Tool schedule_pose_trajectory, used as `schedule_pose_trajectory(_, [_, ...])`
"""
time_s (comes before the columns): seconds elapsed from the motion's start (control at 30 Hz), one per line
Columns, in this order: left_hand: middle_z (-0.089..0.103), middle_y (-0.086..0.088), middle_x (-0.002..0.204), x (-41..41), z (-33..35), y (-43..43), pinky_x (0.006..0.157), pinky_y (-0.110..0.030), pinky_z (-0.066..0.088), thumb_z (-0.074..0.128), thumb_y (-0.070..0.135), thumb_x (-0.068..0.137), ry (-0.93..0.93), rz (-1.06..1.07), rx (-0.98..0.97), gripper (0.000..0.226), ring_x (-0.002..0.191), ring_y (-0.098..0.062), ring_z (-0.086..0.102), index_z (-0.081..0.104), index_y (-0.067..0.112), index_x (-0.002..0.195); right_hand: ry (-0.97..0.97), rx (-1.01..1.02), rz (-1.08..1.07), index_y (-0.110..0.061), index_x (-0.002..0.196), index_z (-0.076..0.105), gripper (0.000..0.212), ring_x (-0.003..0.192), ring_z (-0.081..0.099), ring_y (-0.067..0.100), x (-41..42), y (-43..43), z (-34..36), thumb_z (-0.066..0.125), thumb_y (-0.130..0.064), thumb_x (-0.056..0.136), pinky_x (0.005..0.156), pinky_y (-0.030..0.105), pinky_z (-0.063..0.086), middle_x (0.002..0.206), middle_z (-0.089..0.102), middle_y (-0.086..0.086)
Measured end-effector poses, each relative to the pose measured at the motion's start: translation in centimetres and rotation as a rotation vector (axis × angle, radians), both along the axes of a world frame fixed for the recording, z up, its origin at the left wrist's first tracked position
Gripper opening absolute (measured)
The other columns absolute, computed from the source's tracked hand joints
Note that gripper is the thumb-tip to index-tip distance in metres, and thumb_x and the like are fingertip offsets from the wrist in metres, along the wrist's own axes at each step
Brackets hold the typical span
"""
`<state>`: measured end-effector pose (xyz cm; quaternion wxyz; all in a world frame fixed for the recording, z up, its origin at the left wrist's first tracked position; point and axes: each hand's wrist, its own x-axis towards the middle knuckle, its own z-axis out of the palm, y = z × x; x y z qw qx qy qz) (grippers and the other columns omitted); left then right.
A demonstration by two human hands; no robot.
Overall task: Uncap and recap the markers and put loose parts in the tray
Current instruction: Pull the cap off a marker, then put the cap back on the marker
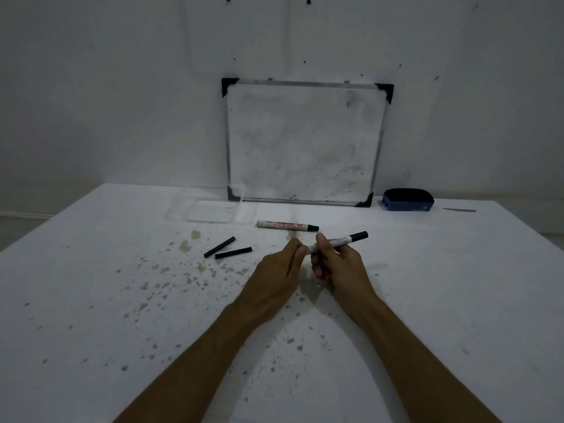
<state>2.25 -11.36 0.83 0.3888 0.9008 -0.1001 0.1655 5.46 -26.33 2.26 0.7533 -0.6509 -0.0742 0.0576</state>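
My right hand [337, 264] grips a white marker [345, 239] whose black end points up and to the right. My left hand [282, 267] pinches the near end of that same marker with its fingertips. A second white marker [287, 225] with red lettering lies flat on the table just beyond my hands. Two slim black pieces lie loose to the left: one [219, 247] angled, the other [233, 252] almost level beside it. A clear plastic tray [180, 210] sits at the back left, faint against the white table.
A small whiteboard [302, 141] leans against the wall at the back. A blue eraser [408, 199] rests to its right. The white table [91, 300] is spotted with stains, and its left edge runs diagonally.
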Motion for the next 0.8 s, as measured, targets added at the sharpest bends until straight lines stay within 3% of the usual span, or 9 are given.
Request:
schedule_pose_trajectory(0.13, [0.055, -0.002, 0.068, 0.0, -0.1, -0.3, 0.057, -0.033, 0.043, 0.029, 0.046, 0.111, 0.081, 0.036, -0.083, 0.041, 0.058, -0.012, 0.048, 0.052, 0.023, 0.087, -0.004, -0.026, 0.031, -0.006, 0.09, 0.068, 0.038, 0.056, 0.053, 0.015, 0.2, 0.0, -0.3, 0.06, -0.042, 0.098, 0.054, 0.027, 0.045, 0.068, 0.062, 0.006])
schedule_pose_trajectory(0.23, [0.044, 0.007, 0.058, 0.8, 0.7, -0.2, 0.05, -0.029, 0.034, 0.031, 0.049, 0.111, 0.263, 0.025, -0.424, 0.048, 0.049, -0.01, 0.037, 0.046, 0.023, 0.073, -0.037, 0.001, 0.03, -0.002, 0.098, 0.069, 0.037, 0.059, 0.054, 0.012, 0.5, -0.2, -0.1, 0.058, -0.037, 0.101, 0.055, 0.023, 0.047, 0.071, 0.063, 0.004])
schedule_pose_trajectory(0.33, [0.036, 0.013, 0.051, 1.5, 0.7, 0.9, 0.044, -0.022, 0.027, 0.033, 0.045, 0.112, 0.316, 0.07, -0.694, 0.05, 0.046, -0.009, 0.029, 0.039, 0.024, 0.067, 0.109, 0.283, -0.082, -0.003, 0.096, 0.068, 0.028, 0.053, 0.053, 0.009, 1.7, -2.0, 0.4, 0.058, -0.03, 0.101, 0.05, 0.02, 0.047, 0.07, 0.062, 0.004])
schedule_pose_trajectory(0.4, [0.04, 0.011, 0.057, 1.1, 0.2, 1.4, 0.049, -0.025, 0.032, 0.034, 0.045, 0.111, 0.217, 0.104, -0.557, 0.048, 0.052, -0.011, 0.034, 0.041, 0.023, 0.069, 0.203, 0.373, -0.087, -0.006, 0.089, 0.068, 0.025, 0.047, 0.051, 0.008, 2.1, -3.0, 0.4, 0.061, -0.028, 0.099, 0.044, 0.019, 0.045, 0.068, 0.061, 0.004])
schedule_pose_trajectory(0.47, [0.054, 0.007, 0.068, 0.6, -0.2, 1.1, 0.054, -0.03, 0.04, 0.038, 0.044, 0.11, 0.118, 0.117, -0.276, 0.04, 0.057, -0.014, 0.047, 0.052, 0.021, 0.081, 0.27, 0.357, -0.038, -0.006, 0.086, 0.068, 0.024, 0.045, 0.05, 0.008, 1.7, -2.6, 0.3, 0.062, -0.026, 0.099, 0.041, 0.018, 0.044, 0.065, 0.061, 0.003])
schedule_pose_trajectory(0.53, [0.061, 0.007, 0.077, 0.6, -0.6, 0.9, 0.058, -0.022, 0.043, 0.048, 0.041, 0.108, 0.023, 0.155, -0.027, 0.027, 0.064, -0.008, 0.056, 0.061, 0.02, 0.097, 0.309, 0.335, -0.006, -0.004, 0.089, 0.068, 0.024, 0.046, 0.05, 0.009, 1.4, -1.6, 0.4, 0.063, -0.026, 0.099, 0.042, 0.019, 0.044, 0.063, 0.06, 0.003])
schedule_pose_trajectory(0.6, [0.055, 0.013, 0.077, 1.0, -0.7, 1.2, 0.061, -0.016, 0.038, 0.06, 0.036, 0.103, -0.006, 0.183, 0.063, 0.016, 0.068, -0.002, 0.053, 0.065, 0.021, 0.103, 0.332, 0.349, -0.004, -0.003, 0.091, 0.067, 0.024, 0.049, 0.05, 0.011, 1.5, -1.2, 0.5, 0.063, -0.026, 0.098, 0.043, 0.02, 0.045, 0.064, 0.061, 0.003])
schedule_pose_trajectory(0.67, [0.054, 0.012, 0.075, 1.4, -0.9, 1.7, 0.066, -0.021, 0.043, 0.067, 0.033, 0.099, 0.035, 0.187, 0.092, 0.017, 0.068, -0.004, 0.051, 0.071, 0.018, 0.108, 0.354, 0.384, 0.002, -0.004, 0.09, 0.066, 0.024, 0.051, 0.051, 0.011, 1.8, -1.4, 0.7, 0.063, -0.026, 0.099, 0.044, 0.02, 0.043, 0.066, 0.061, 0.004])
schedule_pose_trajectory(0.8, [0.066, 0.001, 0.088, 1.6, -1.0, 1.8, 0.086, -0.026, 0.05, 0.065, 0.033, 0.1, 0.07, 0.214, 0.162, 0.042, 0.079, -0.009, 0.054, 0.063, 0.016, 0.138, 0.398, 0.466, 0.016, -0.006, 0.087, 0.064, 0.022, 0.053, 0.051, 0.011, 1.9, -1.8, 0.4, 0.063, -0.026, 0.098, 0.046, 0.02, 0.042, 0.068, 0.061, 0.005])
